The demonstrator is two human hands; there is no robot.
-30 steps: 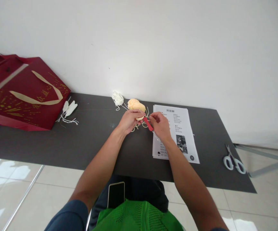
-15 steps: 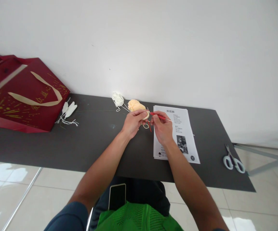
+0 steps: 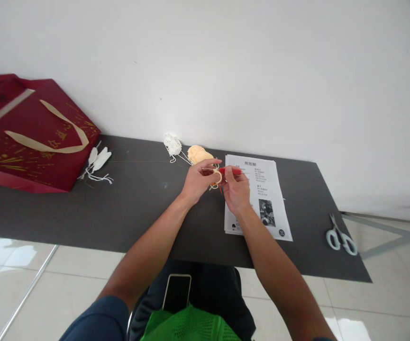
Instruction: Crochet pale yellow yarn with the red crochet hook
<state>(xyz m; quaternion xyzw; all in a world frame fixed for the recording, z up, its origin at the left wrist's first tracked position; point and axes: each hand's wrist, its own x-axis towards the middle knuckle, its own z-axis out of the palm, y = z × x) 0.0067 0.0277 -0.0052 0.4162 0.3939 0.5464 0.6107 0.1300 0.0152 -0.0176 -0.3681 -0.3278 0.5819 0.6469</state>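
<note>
White pieces (image 3: pixel 100 159): beside the red bag (image 3: pixel 37 137), seemingly shaped already, strands (image 3: pixel 100 178) trailing.
Left hand (image 3: pixel 199 181): your thumb and fingers pinch the cream piece (image 3: pixel 220 176), nearly closed.
Cream piece: between your hands — a ring is made; the rest looks unfinished.
Right hand (image 3: pixel 236 192): your fingers close round the red-handled tool (image 3: pixel 231 170).
Scissors (image 3: pixel 339 237): lying well apart from your hands.

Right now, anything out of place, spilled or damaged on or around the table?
Nothing looks spilled or damaged. One mild oddity: a phone rests on the person's lap, not on the table with the scissors, and could perhaps slide off.
</note>
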